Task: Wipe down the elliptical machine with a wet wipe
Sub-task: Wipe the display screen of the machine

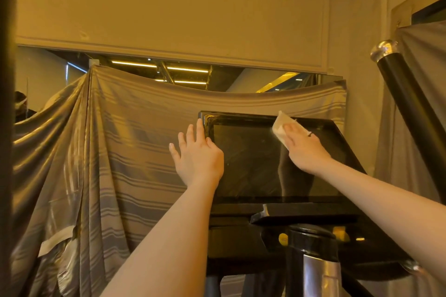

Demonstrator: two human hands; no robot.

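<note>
The elliptical machine's black console screen (255, 164) faces me, tilted back, its glass streaked with wipe marks. My right hand (304, 149) lies flat on the screen's upper right part and presses a white wet wipe (281, 128) against the glass; the wipe sticks out past my fingertips. My left hand (198, 157) rests with straight fingers on the screen's left edge, near its top left corner. Below the screen sits the black console base (241, 243).
A black handlebar with a chrome cap (395, 75) rises at the right. A chrome-and-black post (316, 263) stands in front of the console. A striped grey cloth (115, 152) hangs over the mirror behind. A dark upright (6, 128) runs along the left edge.
</note>
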